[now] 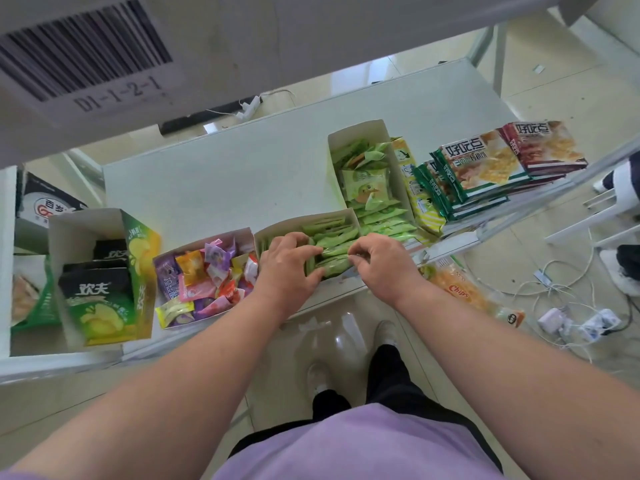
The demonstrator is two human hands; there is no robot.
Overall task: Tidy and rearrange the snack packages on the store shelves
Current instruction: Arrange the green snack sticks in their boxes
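Note:
A white cardboard box point(277, 227) at the shelf's front edge holds several small green snack packets point(334, 242). My left hand point(289, 263) and my right hand point(381, 259) are both inside it, fingers pinched on the ends of the same bundle of green packets. Right behind it stands a second white box point(356, 131) filled with more green packets. To the left, a box of mixed purple, pink and orange candy packets point(207, 275) sits on the white shelf point(214, 181).
A tall open box of black-and-green chip bags point(100, 289) stands at the left. Stacks of flat cracker packs point(485, 168) lie at the right end. A chips bag point(460, 289) and cables point(561, 306) lie on the floor below. An upper shelf with a barcode label point(86, 53) overhangs.

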